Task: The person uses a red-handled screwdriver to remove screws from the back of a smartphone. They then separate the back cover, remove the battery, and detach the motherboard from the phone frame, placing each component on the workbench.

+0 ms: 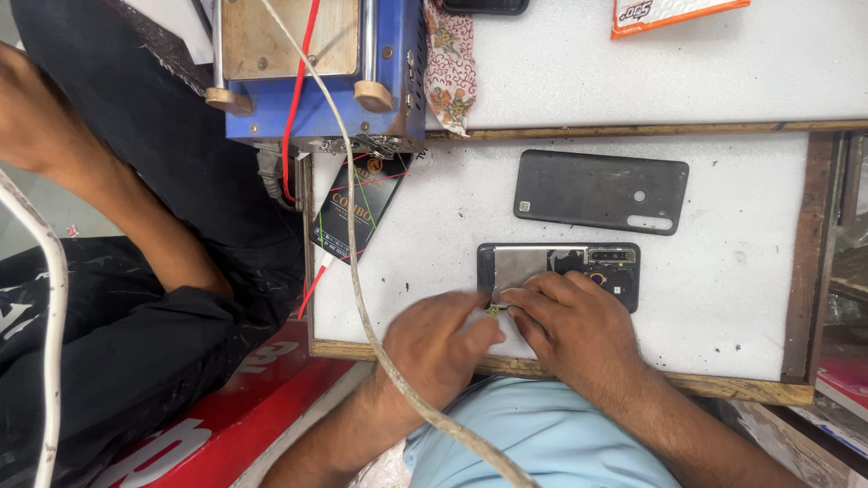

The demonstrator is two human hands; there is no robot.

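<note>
- Right, both hands down low on the white counter (723,298), working one opened phone (579,267).
- Left hand (440,343): fingers curled in, thumb and forefinger pressed together on a tiny brass-coloured bit (493,309), prob. a screw or small part, too small to tell.
- Right hand (570,321): fingers laid flat over the phone's near edge, fingertip meeting the left hand's tips right at that small bit. Not spread, not gripping the body, more pressing and steadying.
- Phone lies just beyond the fingertips, back off, shiny plate and camera cluster showing. Long axis runs left-right across the counter, camera end out past the right hand.
- Right hand is nearer, it rests on the phone; left hand touches only at the near-left edge.
- Farther out from the hands, well apart from the phone: a dark back cover (601,192), also lying left-right, outer side up.
- Off beyond the left hand: a dark printed packet (357,208) tilted at the counter's edge, under a blue machine (316,72) w/ wooden knobs.
- Pale cable (357,289) drapes down across the left wrist; red wire (297,99) drops from the machine.
- Another person's arm (99,181) sits far left, clear of the work.
</note>
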